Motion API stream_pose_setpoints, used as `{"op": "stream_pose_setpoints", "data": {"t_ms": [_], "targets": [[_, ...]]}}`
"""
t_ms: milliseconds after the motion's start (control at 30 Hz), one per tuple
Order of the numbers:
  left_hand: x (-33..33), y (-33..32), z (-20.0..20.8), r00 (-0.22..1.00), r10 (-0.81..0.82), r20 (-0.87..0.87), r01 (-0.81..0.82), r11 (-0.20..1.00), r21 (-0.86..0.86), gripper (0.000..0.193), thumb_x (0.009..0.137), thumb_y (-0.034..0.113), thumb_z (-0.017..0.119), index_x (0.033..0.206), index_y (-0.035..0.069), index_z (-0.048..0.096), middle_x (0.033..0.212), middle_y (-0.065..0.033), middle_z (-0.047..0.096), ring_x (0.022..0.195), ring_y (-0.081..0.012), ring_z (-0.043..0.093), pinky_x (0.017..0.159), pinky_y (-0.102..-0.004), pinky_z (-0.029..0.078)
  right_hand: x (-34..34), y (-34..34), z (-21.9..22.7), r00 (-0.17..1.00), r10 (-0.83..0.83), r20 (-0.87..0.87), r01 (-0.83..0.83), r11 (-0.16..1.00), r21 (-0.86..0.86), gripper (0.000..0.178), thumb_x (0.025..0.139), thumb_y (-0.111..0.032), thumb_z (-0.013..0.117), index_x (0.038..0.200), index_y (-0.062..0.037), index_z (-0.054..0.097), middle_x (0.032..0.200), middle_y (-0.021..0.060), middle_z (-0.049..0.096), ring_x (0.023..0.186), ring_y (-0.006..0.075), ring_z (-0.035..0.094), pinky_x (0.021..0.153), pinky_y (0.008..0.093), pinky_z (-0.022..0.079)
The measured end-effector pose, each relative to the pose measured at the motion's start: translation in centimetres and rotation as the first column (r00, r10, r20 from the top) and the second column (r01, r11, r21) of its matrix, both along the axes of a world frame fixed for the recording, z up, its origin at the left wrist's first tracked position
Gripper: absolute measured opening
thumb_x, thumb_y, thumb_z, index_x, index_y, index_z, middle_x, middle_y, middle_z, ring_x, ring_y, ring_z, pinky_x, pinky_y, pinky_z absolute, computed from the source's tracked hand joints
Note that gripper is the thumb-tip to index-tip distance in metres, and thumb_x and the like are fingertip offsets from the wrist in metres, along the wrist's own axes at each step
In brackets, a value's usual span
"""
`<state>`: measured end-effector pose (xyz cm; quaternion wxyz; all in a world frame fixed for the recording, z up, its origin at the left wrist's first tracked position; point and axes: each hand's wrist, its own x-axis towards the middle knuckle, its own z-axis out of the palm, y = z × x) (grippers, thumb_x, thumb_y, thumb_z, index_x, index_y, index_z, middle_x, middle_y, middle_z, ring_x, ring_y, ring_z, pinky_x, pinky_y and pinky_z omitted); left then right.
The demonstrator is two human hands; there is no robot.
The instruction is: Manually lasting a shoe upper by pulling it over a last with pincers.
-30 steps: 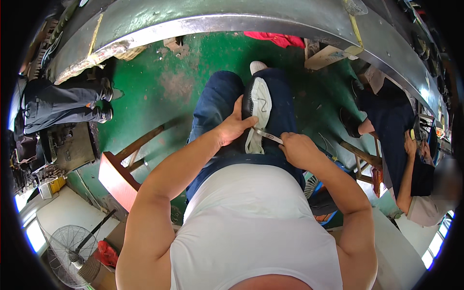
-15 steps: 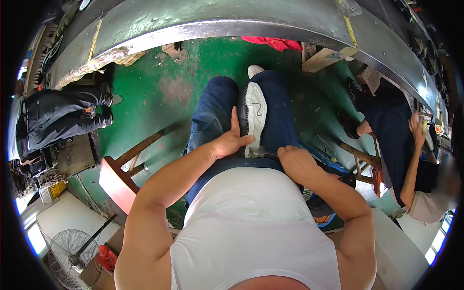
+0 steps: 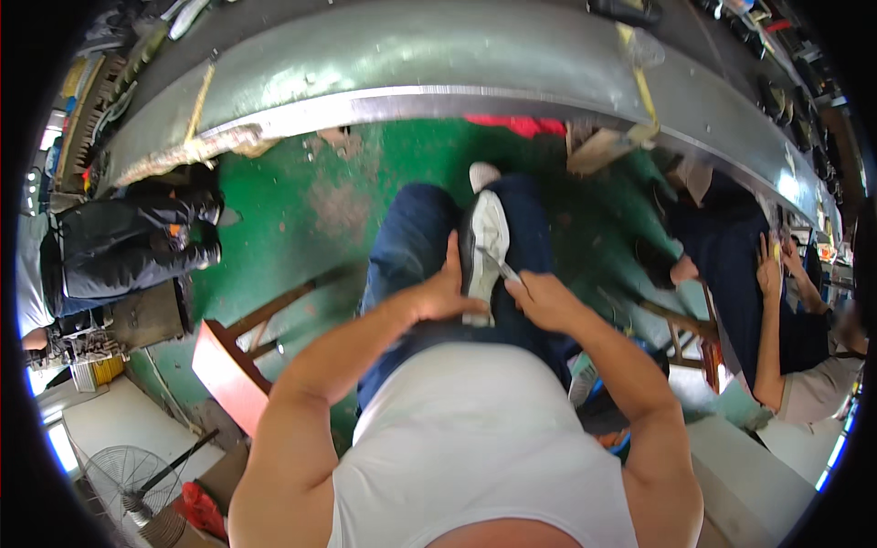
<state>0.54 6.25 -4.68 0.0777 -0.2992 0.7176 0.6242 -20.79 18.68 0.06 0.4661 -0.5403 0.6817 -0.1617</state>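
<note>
**Thin metal tool (image 3: 501, 267) at the pale face of a shoe (image 3: 491, 224)**

The shoe lies lengthwise on the lap (image 3: 402, 237), far end toward the knee edge. The left hand (image 3: 440, 292), thumb and forefinger spread wide, braces its left side; the right hand (image 3: 541, 300) has its fingers closed round the tool. The step looks like working that face; another stroke would call for steady bracing.

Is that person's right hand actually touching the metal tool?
Touching: in the head view, the right hand grips the metal tool by its near end.
</note>
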Motion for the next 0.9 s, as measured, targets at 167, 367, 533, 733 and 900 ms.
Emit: {"op": "stream_pose_setpoints", "data": {"t_ms": [167,367,533,733,900], "targets": [[-1.1,0.3,-0.8,0.898,0.437,-0.039,-0.424,0.887,0.181,0.105,0.091,0.03,0.072,0.157,0.002,-0.003,0.149,-0.0259,0.04,0.138,-0.0307,0.042,0.114,-0.0341,0.034,-0.9,3.1,-2.0,0.748,-0.517,0.416,0.464,0.856,0.229,0.038,0.105,-0.035,0.048,0.094,0.0005,0.058,0.08,0.0082,0.064,0.067,0.0147,0.064,0.06,0.0296,0.05],[-1.9,-7.8,8.1,0.998,-0.057,0.02,0.058,0.994,-0.092,0.095,0.086,0.033,0.076,0.156,0.004,0.019,0.143,-0.025,0.048,0.127,-0.0315,0.054,0.108,-0.0352,0.041,-2.3,3.5,-0.7,0.62,-0.645,0.446,0.511,0.764,0.394,0.028,0.102,-0.029,0.053,0.104,-0.0013,0.058,0.083,0.008,0.064,0.067,0.0148,0.062,0.06,0.029,0.049],[-4.4,-9.5,4.1,0.955,-0.203,0.214,0.259,0.926,-0.275,0.082,0.087,0.046,0.071,0.148,0.003,0.035,0.133,-0.0272,0.055,0.12,-0.0399,0.057,0.102,-0.0413,0.045,-1.4,3.1,-0.4,0.741,-0.495,0.454,0.481,0.863,0.155,0.024,0.096,-0.019,0.061,0.112,-0.0016,0.059,0.078,0.0042,0.062,0.071,0.0129,0.061,0.064,0.0289,0.049],[-5.0,-9.2,2.9,0.964,-0.223,0.142,0.256,0.921,-0.293,0.08,0.087,0.045,0.073,0.144,0.0,0.038,0.134,-0.0257,0.054,0.122,-0.0363,0.056,0.102,-0.0392,0.044,-2.0,1.4,1.0,0.9,-0.319,0.299,0.256,0.939,0.23,0.028,0.096,-0.016,0.061,0.118,0.0007,0.057,0.082,0.0067,0.064,0.061,0.0109,0.056,0.057,0.0259,0.047],[-5.3,-9.6,2.9,0.955,-0.281,0.1,0.298,0.916,-0.269,0.081,0.088,0.047,0.07,0.145,-0.001,0.037,0.135,-0.0257,0.053,0.124,-0.0375,0.055,0.104,-0.0393,0.044,-2.6,-0.2,2.0,0.908,-0.297,0.297,0.171,0.907,0.386,0.023,0.096,-0.018,0.06,0.107,0.0017,0.058,0.081,0.0084,0.065,0.059,0.0139,0.06,0.055,0.0293,0.052]]}}
